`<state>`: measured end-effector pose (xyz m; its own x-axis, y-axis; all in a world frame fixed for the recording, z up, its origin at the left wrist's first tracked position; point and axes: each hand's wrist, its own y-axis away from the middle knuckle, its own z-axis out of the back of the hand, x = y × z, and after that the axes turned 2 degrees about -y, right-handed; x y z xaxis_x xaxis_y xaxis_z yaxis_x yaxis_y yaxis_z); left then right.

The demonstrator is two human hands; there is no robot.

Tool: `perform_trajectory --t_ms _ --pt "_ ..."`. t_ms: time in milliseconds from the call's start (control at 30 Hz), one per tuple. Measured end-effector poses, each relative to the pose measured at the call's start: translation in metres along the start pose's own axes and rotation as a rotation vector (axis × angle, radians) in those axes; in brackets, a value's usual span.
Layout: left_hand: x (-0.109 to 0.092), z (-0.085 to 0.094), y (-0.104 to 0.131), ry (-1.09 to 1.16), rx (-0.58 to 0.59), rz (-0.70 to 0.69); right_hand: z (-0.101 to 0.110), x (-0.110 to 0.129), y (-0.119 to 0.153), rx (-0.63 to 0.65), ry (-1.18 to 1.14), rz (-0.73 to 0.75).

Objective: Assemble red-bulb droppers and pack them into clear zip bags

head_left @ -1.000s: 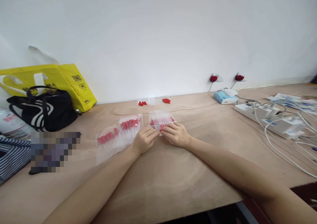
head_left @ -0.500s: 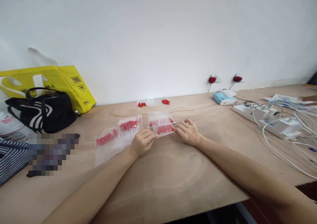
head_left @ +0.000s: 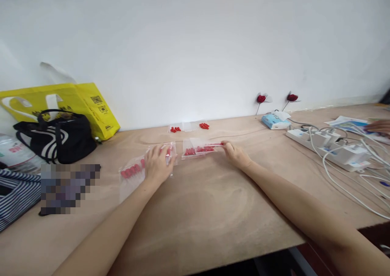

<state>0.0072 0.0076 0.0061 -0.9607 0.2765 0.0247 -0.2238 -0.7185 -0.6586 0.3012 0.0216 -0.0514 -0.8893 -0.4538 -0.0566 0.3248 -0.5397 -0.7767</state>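
My right hand (head_left: pixel 234 152) pinches the right edge of a clear zip bag (head_left: pixel 210 145) holding red-tipped pieces. This bag is held tilted, nearly edge-on, above another zip bag (head_left: pixel 189 151) with similar red pieces, which lies on the table. My left hand (head_left: pixel 158 162) is over the left group, fingers apart, covering much of one zip bag (head_left: pixel 173 148). Whether its fingertips press on that bag is hard to see. Beside it lies a further bag with red-ended pieces (head_left: pixel 131 171), its contents partly hidden by my hand and forearm.
Near the wall lie bags with red pieces (head_left: pixel 204 126). To the right are a blue tissue pack (head_left: pixel 276 120), white power strips (head_left: pixel 329 148) with cables, and another person's hand (head_left: pixel 378 127) over papers. A black bag (head_left: pixel 73 140) and a yellow bag (head_left: pixel 103 113) stand left.
My left hand has let go of the zip bag and moved left over the other bags. My right hand keeps its bag, now tilted and slightly farther back.
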Motion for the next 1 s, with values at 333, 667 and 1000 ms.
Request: perform_trajectory --t_ms 333,667,1000 --pt "0.065 -0.001 -0.033 0.041 0.471 0.402 -0.008 -0.035 -0.007 0.253 -0.171 -0.252" --pt "0.067 -0.008 -0.041 0.861 0.200 0.627 0.003 -0.033 0.004 0.195 -0.247 -0.248" --pt "0.001 0.023 -0.063 1.295 -0.075 0.395 0.014 0.027 -0.019 -0.032 -0.767 -0.464"
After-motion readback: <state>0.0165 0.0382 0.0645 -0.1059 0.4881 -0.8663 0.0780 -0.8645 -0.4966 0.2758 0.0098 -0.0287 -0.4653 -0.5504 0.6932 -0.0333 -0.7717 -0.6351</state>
